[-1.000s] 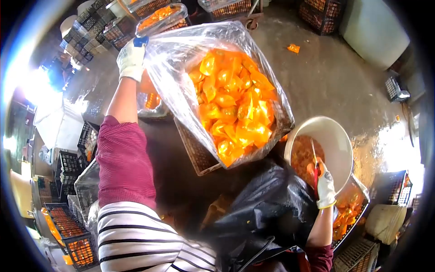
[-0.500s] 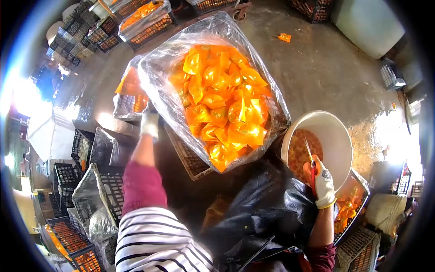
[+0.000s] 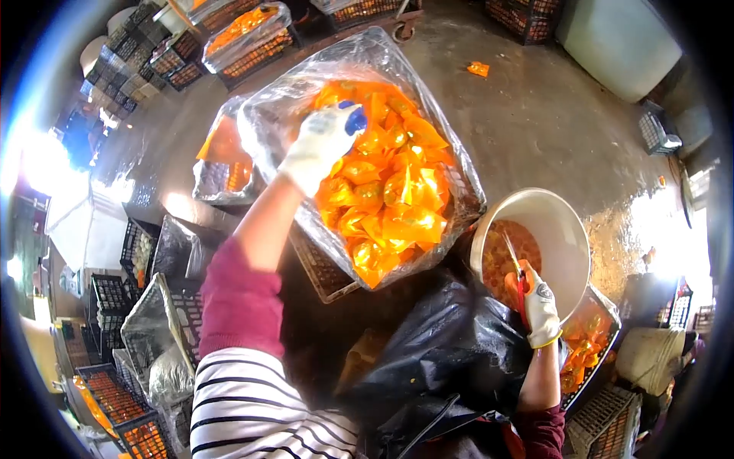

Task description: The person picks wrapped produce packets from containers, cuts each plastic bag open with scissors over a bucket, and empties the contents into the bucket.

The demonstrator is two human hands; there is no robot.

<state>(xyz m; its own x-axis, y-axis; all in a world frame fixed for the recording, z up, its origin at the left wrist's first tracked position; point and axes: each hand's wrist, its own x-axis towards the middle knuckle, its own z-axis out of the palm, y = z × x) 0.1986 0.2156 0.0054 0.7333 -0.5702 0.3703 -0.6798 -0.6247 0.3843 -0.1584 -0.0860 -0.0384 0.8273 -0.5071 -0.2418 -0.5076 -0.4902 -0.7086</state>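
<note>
My left hand [image 3: 325, 141], in a white glove with blue-coated fingertips, reaches into a crate lined with clear plastic [image 3: 264, 115]. Its fingers are slightly bent and apart over the upper part of a heap of orange plastic bags [image 3: 386, 187]; whether they touch a bag is hard to see. The bags look filled and glossy. At the right, my gloved right hand [image 3: 543, 310] is closed around red-handled scissors [image 3: 522, 287], blades pointing up over a white bucket [image 3: 577, 237]. Orange-brown contents [image 3: 501, 256] show inside the bucket.
A smaller plastic-lined crate [image 3: 222, 180] sits left of the main one. Another crate with orange bags [image 3: 585, 352] stands below the bucket. Black plastic sheeting [image 3: 451, 344] covers the area before me. One orange bag [image 3: 479, 69] lies on the wet floor. Stacked crates [image 3: 122, 405] line the left.
My left hand has moved from beside the crate's left edge up and right, over the orange bags. My right hand with the scissors has barely shifted.
</note>
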